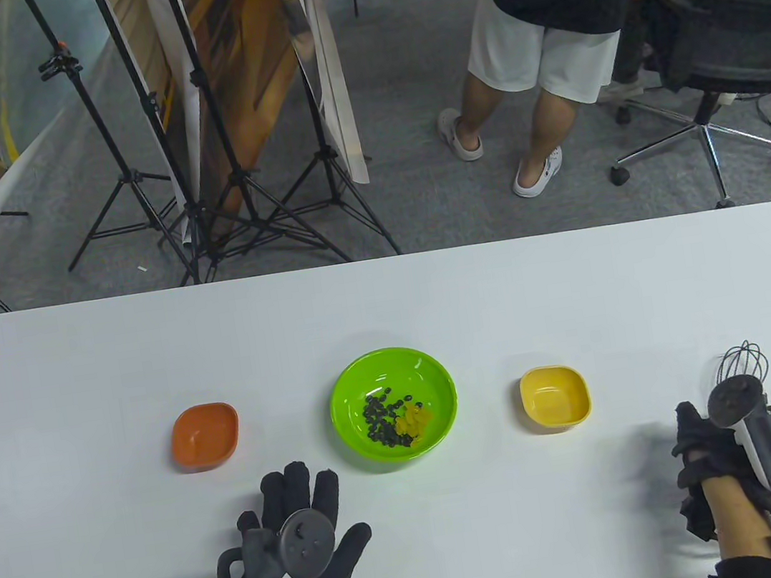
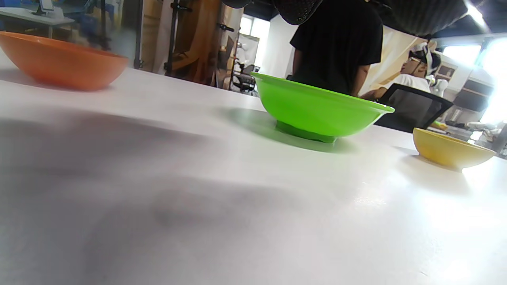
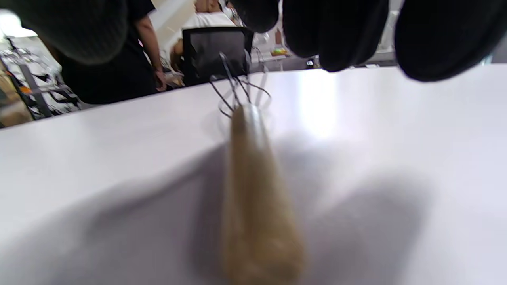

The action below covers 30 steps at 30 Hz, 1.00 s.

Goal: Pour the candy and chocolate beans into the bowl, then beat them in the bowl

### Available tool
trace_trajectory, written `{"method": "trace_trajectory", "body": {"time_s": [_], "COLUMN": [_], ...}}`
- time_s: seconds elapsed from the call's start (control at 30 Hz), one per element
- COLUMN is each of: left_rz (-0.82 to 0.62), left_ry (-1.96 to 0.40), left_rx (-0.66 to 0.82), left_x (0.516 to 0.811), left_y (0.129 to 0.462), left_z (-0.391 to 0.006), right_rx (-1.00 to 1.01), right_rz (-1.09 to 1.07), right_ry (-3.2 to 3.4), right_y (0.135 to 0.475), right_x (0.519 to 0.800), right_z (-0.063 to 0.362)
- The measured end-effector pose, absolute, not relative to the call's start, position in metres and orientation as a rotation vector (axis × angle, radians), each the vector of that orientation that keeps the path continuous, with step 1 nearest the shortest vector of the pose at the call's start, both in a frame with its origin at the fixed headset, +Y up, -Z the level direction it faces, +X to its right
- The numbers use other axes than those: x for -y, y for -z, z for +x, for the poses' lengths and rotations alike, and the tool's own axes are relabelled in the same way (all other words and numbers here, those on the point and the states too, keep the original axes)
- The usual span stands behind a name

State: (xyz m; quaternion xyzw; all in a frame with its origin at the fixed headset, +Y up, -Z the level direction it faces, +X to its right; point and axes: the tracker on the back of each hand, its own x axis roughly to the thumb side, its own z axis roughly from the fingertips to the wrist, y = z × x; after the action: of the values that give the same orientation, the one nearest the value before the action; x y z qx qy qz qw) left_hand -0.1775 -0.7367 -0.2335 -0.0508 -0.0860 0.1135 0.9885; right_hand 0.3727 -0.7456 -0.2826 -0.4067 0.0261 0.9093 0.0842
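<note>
black sensor gloves covered both hands at the near edge of the white bench (image 1: 78, 364). the left hand (image 1: 299, 533) lay flat on the bench with its fingers straight and spread, holding nothing. the right hand (image 1: 713, 450) hovered over a wooden-handled whisk (image 3: 253, 190) that lay on the bench, wire head pointing away; the right wrist view showed the fingertips (image 3: 336, 35) above the handle and apart from it, loosely curved, gripping nothing. farther in stood three bowls in a row, well apart: an orange bowl (image 1: 206, 437) on the left, a green bowl (image 1: 393, 402) in the middle and a yellow bowl (image 1: 555, 397) on the right. dark chocolate beans (image 1: 381, 421) and yellow candy (image 1: 414, 422) sat together in the green bowl. beyond the bench a person (image 1: 556, 24) stood beside an office chair (image 1: 740, 47), with light stands (image 1: 227, 146) to the left.
</note>
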Motion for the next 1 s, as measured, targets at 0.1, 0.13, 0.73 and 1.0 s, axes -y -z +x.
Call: {"method": "trace_trajectory", "body": {"time_s": [0.1,0.13,0.73,1.0], "left_rz": [-0.105,-0.107,-0.108,-0.111], "left_ry": [-0.222,-0.223,-0.216,-0.213], "left_rx": [0.173,0.173,0.169,0.173], "left_x": [0.738,0.738,0.738,0.738], "left_y": [0.233,0.233,0.234,0.234], "left_z": [-0.177,-0.177,-0.178,-0.177], "right_rx": [-0.211,-0.247,-0.235,-0.058], "right_rz": [-1.256,-1.275,-1.418,-1.260], "right_ry": [-2.666,-2.651,-2.681,-2.695], "right_y": [0.281,0.281,0.287,0.290], "right_x": [0.759,0.764,0.785,0.760], "right_z": [0.380,0.382,0.381,0.367]}}
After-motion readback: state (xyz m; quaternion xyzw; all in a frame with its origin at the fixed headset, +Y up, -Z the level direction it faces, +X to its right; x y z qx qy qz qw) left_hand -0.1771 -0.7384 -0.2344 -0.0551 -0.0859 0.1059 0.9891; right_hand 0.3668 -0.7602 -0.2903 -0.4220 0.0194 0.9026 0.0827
